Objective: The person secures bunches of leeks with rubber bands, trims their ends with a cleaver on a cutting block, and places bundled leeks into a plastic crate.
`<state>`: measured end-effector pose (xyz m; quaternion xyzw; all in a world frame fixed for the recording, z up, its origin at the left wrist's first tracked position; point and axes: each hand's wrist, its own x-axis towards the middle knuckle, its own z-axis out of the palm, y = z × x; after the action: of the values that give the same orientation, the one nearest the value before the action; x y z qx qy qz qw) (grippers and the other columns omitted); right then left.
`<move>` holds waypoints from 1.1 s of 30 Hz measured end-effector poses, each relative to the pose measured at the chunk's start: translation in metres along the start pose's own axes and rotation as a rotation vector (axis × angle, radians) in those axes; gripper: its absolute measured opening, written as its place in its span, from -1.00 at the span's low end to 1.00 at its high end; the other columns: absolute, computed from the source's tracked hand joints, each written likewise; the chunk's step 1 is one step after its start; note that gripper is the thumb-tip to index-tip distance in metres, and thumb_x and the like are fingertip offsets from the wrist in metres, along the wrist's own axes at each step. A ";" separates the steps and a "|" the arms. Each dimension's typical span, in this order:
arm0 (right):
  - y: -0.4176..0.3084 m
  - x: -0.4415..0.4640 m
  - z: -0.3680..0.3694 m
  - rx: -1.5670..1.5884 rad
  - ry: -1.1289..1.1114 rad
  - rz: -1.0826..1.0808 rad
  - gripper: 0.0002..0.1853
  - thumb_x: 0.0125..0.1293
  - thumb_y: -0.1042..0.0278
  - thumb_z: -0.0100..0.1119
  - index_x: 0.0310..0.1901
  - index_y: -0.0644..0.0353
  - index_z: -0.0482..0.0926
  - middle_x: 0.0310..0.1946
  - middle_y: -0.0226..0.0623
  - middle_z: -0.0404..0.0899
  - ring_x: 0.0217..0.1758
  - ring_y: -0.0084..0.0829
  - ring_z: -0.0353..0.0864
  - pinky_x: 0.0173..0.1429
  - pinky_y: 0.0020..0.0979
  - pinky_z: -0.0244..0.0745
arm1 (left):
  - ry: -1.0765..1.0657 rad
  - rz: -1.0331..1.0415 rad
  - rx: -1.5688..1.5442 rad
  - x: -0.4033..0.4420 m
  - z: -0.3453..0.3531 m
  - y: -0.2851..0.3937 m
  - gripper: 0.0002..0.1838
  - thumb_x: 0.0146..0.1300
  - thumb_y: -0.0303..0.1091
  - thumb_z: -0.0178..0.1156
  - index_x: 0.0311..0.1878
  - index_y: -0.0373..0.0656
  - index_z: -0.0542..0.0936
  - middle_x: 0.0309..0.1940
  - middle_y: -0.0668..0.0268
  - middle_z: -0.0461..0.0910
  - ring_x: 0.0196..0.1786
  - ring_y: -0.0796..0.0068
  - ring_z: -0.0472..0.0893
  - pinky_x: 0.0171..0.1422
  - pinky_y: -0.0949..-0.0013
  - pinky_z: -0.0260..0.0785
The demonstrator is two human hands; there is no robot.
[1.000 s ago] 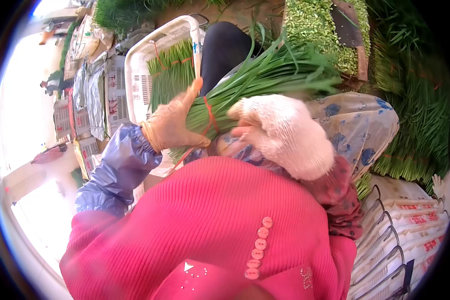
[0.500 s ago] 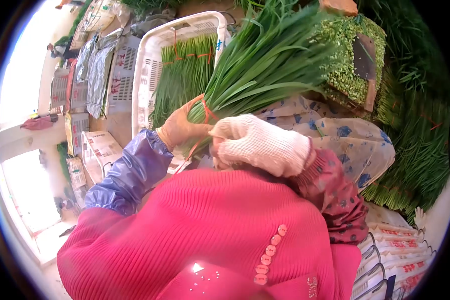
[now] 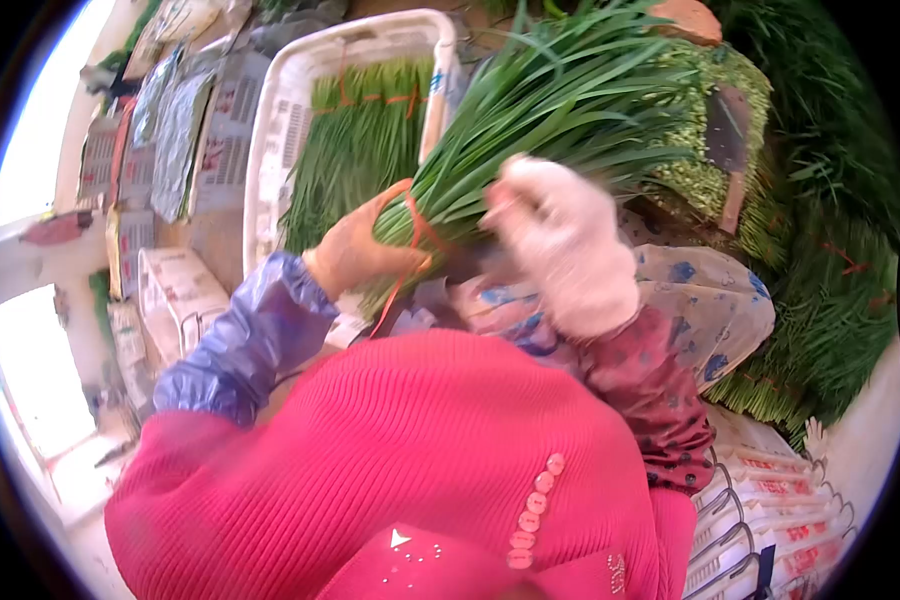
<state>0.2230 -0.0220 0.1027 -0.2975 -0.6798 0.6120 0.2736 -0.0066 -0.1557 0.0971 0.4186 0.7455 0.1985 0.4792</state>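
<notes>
My left hand, in a tan glove, is closed round the lower part of a bundle of garlic chives. An orange tie circles the bundle beside my thumb, and its loose end hangs down towards my sweater. The long green leaves fan out to the upper right. My right hand, in a white knitted glove, is raised just right of the tie, apart from it. Motion smears its fingers, and whether they hold anything does not show.
A white plastic basket holds tied green bundles. To the right lie cut green trimmings with a flat dark blade, a brick and heaped chives. White crates stack at lower right; flower-patterned plastic sheeting covers my lap.
My right hand has left the tie and moved up and to the right. My left hand keeps its hold on the bundle. The view has shifted slightly.
</notes>
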 end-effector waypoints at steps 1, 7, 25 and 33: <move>0.000 -0.004 0.000 -0.258 -0.004 -0.438 -0.87 0.27 0.40 0.32 -0.26 0.26 0.61 -0.38 -0.27 0.59 -0.43 -0.37 0.59 -0.32 -0.37 0.52 | -0.047 -0.042 -0.038 0.005 -0.001 -0.022 0.14 -0.09 -0.25 0.63 0.55 -0.26 0.21 0.06 0.17 0.67 0.09 0.52 0.61 0.30 0.37 0.42; -0.001 0.010 0.060 -0.007 -0.220 -0.112 -0.83 0.35 0.34 0.24 -0.19 0.25 0.53 -0.30 -0.13 0.64 -0.20 -0.10 0.67 -0.11 -0.21 0.56 | -0.236 0.549 0.485 0.023 -0.010 -0.039 -0.41 0.47 -0.05 0.07 0.49 0.02 0.29 0.40 0.41 0.45 0.47 0.39 0.39 0.65 0.14 0.05; 0.041 -0.020 -0.100 -0.516 0.306 0.335 -0.74 0.38 0.23 0.12 -0.07 0.22 0.64 -0.10 0.02 0.69 -0.03 0.00 0.68 0.07 -0.12 0.56 | -0.105 -0.039 -0.345 0.011 -0.007 -0.017 0.10 -0.01 -0.49 0.54 0.57 -0.36 0.10 0.21 0.21 0.55 0.11 0.47 0.58 0.27 0.38 0.43; 0.064 -0.004 -0.092 -0.194 0.175 0.465 -0.66 0.30 0.23 0.28 -0.09 0.38 0.66 -0.32 -0.21 0.73 -0.30 -0.49 0.65 -0.17 -0.42 0.54 | -0.071 -0.041 -0.340 0.010 -0.008 -0.027 0.05 0.01 -0.51 0.46 0.55 -0.41 0.10 -0.01 0.24 0.63 -0.12 0.54 0.62 0.13 0.43 0.48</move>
<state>0.2985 0.0413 0.0482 -0.5224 -0.6222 0.5624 0.1537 -0.0272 -0.1627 0.0762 0.3232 0.6920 0.2969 0.5732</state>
